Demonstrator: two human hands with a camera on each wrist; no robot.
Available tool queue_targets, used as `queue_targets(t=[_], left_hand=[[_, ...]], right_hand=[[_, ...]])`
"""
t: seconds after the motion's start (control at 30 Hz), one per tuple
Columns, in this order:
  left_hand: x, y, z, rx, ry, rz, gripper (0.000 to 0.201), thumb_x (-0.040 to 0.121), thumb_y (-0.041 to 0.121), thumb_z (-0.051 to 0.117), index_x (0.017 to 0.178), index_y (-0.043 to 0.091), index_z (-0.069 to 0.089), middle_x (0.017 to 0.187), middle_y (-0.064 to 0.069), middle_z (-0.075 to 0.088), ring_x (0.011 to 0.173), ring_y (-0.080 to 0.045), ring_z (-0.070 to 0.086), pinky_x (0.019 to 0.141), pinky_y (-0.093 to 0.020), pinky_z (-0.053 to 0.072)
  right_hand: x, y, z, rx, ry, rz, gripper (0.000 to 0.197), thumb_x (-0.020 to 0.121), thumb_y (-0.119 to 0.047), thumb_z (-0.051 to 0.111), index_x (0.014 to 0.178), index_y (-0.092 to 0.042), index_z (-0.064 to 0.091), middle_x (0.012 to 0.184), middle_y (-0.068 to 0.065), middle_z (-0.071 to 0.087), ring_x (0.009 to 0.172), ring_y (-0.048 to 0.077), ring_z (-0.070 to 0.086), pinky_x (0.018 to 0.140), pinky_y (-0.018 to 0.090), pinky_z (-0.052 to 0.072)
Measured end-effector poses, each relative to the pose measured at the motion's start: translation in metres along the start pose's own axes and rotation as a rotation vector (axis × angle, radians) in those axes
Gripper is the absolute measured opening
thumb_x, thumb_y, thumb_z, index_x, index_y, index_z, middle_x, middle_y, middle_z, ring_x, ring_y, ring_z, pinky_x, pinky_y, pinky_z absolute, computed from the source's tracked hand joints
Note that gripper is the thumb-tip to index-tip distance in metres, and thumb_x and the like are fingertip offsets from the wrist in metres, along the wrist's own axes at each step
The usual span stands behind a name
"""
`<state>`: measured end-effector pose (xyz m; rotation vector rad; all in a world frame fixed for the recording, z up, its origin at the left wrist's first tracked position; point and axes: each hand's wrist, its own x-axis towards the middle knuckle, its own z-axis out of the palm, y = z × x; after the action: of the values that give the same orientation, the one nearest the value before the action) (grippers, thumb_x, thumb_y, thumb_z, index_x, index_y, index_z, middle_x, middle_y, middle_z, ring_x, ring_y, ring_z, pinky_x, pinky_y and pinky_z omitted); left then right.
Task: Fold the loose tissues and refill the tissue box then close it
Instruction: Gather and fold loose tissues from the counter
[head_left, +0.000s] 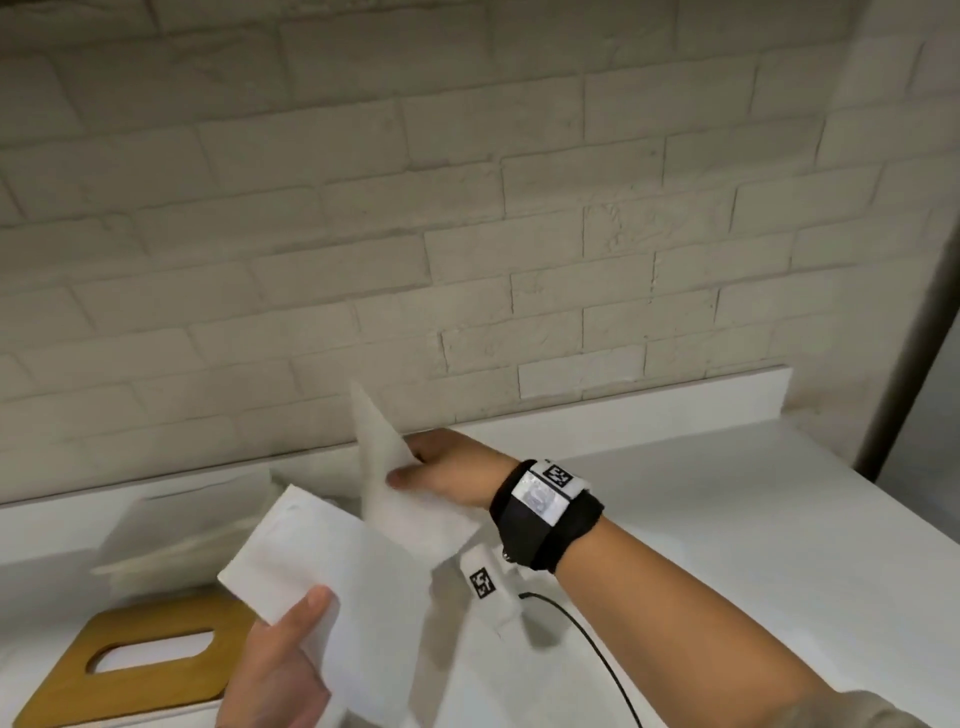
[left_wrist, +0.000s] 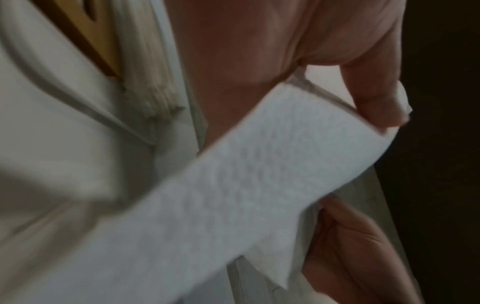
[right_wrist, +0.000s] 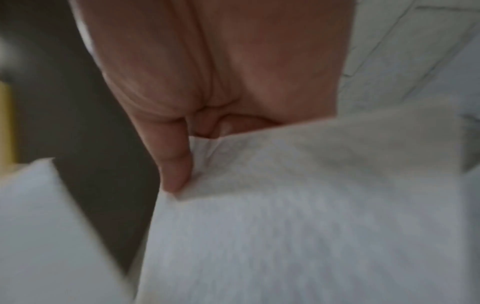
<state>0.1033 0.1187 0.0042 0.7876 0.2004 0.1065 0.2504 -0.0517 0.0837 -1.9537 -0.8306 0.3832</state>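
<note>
A white tissue (head_left: 363, 571) hangs in the air between both hands, above the white counter (head_left: 727, 545). My left hand (head_left: 291, 639) pinches its near left corner with thumb on top; the left wrist view shows thumb and fingers clamping the tissue (left_wrist: 233, 195). My right hand (head_left: 415, 473) pinches the far upper edge, which stands up against the wall; the right wrist view shows the thumb pressed on the tissue (right_wrist: 285, 226). A wooden lid with an oval slot (head_left: 140, 660) lies flat at the lower left. Behind it a blurred white tissue box (head_left: 171, 530) holds stacked tissues (left_wrist: 150, 72).
A white brick wall (head_left: 467, 208) rises right behind the counter with a low white backsplash (head_left: 649, 405). A black cable (head_left: 597, 654) runs from my right wristband across the counter. The counter's right edge (head_left: 883, 499) drops off near a dark doorframe.
</note>
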Motion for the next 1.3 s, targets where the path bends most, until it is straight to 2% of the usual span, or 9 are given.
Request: queue_targets(t=[0.2, 0.33, 0.43, 0.7, 0.9, 1.0, 1.1, 1.2, 1.3], left_hand=[[0.002, 0.010, -0.004, -0.138, -0.375, 0.041, 0.047, 0.091, -0.024, 0.016, 0.137, -0.019, 0.025, 0.137, -0.046, 0.032, 0.128, -0.057, 0.034, 0.109, -0.064, 0.025], [0.005, 0.012, 0.002, 0.034, -0.761, 0.112, 0.021, 0.095, 0.000, 0.051, 0.084, -0.014, 0.062, 0.118, -0.027, 0.053, 0.107, -0.036, 0.052, 0.102, -0.043, 0.037], [-0.001, 0.001, 0.009, 0.000, -0.558, 0.072, 0.032, 0.079, -0.015, 0.055, 0.102, 0.003, 0.069, 0.126, -0.010, 0.064, 0.113, -0.021, 0.062, 0.097, -0.019, 0.049], [-0.016, -0.014, 0.022, 0.354, 0.053, 0.228, 0.033, 0.081, 0.000, 0.061, 0.113, 0.005, 0.064, 0.119, -0.018, 0.067, 0.102, -0.034, 0.066, 0.068, -0.036, 0.061], [-0.026, 0.014, -0.004, 0.271, 0.033, 0.255, 0.052, 0.097, -0.002, 0.042, 0.141, 0.025, 0.047, 0.131, -0.007, 0.063, 0.109, -0.027, 0.066, 0.083, -0.051, 0.054], [-0.033, 0.018, -0.016, 0.180, 0.092, 0.183, 0.039, 0.099, 0.004, 0.037, 0.131, 0.019, 0.054, 0.087, 0.004, 0.073, 0.072, -0.013, 0.073, 0.064, -0.033, 0.061], [-0.045, 0.020, -0.016, 0.085, 0.077, 0.017, 0.033, 0.098, 0.011, 0.038, 0.116, 0.014, 0.066, 0.082, -0.002, 0.073, 0.075, -0.016, 0.073, 0.067, -0.039, 0.061], [-0.051, 0.011, -0.038, 0.208, 0.007, 0.014, 0.049, 0.103, 0.020, 0.014, 0.151, 0.010, 0.013, 0.152, -0.015, 0.039, 0.142, -0.029, 0.034, 0.118, -0.054, 0.017], [-0.043, 0.000, -0.035, 0.230, -0.083, -0.098, 0.068, 0.079, 0.016, 0.064, 0.143, 0.006, 0.043, 0.134, -0.020, 0.058, 0.115, -0.036, 0.062, 0.089, -0.051, 0.054]], right_hand=[[-0.060, -0.005, 0.025, 0.309, 0.003, -0.074, 0.025, 0.095, -0.002, 0.055, 0.118, 0.005, 0.060, 0.105, 0.008, 0.066, 0.094, 0.019, 0.061, 0.092, 0.036, 0.049], [-0.084, 0.017, 0.029, 0.411, 0.246, -0.037, 0.024, 0.093, -0.007, 0.057, 0.115, -0.005, 0.065, 0.118, 0.013, 0.069, 0.102, 0.020, 0.065, 0.100, 0.045, 0.049], [-0.103, 0.019, 0.047, 0.378, 0.163, -0.047, 0.026, 0.093, -0.004, 0.056, 0.097, -0.026, 0.070, 0.098, -0.008, 0.070, 0.088, 0.007, 0.063, 0.086, 0.029, 0.052], [-0.106, 0.027, 0.041, 0.499, 0.153, 0.276, 0.034, 0.094, -0.044, 0.053, 0.090, -0.013, 0.064, 0.076, 0.000, 0.064, 0.054, 0.012, 0.059, 0.056, 0.022, 0.049], [-0.059, 0.062, 0.069, -0.539, -0.128, 0.494, 0.062, 0.085, -0.061, 0.058, 0.115, -0.008, 0.065, 0.114, 0.013, 0.067, 0.095, 0.032, 0.062, 0.079, 0.033, 0.047], [-0.055, 0.070, 0.093, -0.775, -0.212, 0.395, 0.045, 0.081, -0.047, 0.071, 0.110, -0.013, 0.065, 0.105, 0.010, 0.064, 0.083, 0.032, 0.062, 0.066, 0.030, 0.050], [-0.038, 0.068, 0.104, -0.657, -0.194, 0.438, 0.015, 0.087, -0.018, 0.065, 0.083, -0.006, 0.056, 0.088, 0.012, 0.062, 0.083, 0.033, 0.064, 0.054, 0.027, 0.047], [-0.036, 0.054, 0.094, -0.354, -0.022, 0.358, 0.023, 0.090, -0.015, 0.059, 0.110, -0.004, 0.063, 0.112, 0.016, 0.065, 0.108, 0.034, 0.061, 0.083, 0.036, 0.051], [-0.058, 0.020, 0.083, 0.024, 0.121, 0.143, 0.028, 0.091, -0.018, 0.061, 0.118, -0.009, 0.061, 0.120, 0.013, 0.066, 0.108, 0.028, 0.062, 0.094, 0.036, 0.048]])
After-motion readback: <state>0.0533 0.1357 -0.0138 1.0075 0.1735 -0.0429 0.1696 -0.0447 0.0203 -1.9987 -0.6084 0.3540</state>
